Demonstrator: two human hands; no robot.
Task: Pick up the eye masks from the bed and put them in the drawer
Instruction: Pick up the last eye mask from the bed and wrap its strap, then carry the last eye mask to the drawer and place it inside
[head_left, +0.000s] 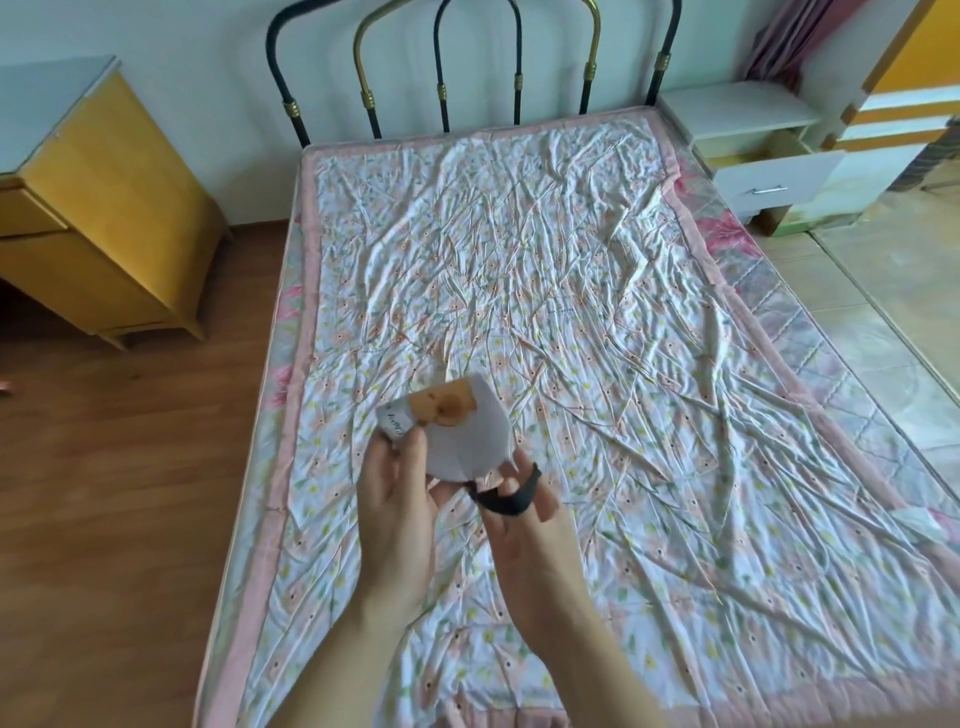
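Both hands are raised over the near left part of the bed (571, 291). My left hand (397, 499) pinches a white eye mask (457, 431) with an orange-brown cartoon print on top. My right hand (524, 525) is next to it, with the mask's black elastic strap (506, 496) looped around its fingers. The mask is held in the air, off the sheet. At the far right, a white nightstand (748, 111) has its drawer (774, 179) pulled open, front panel with a metal handle facing me.
The floral sheet is wrinkled, with a pink border. A black and gold metal headboard (478, 78) stands at the far end. A yellow wooden cabinet (98, 208) stands at left on the wood floor. Beige tiles run along the bed's right side.
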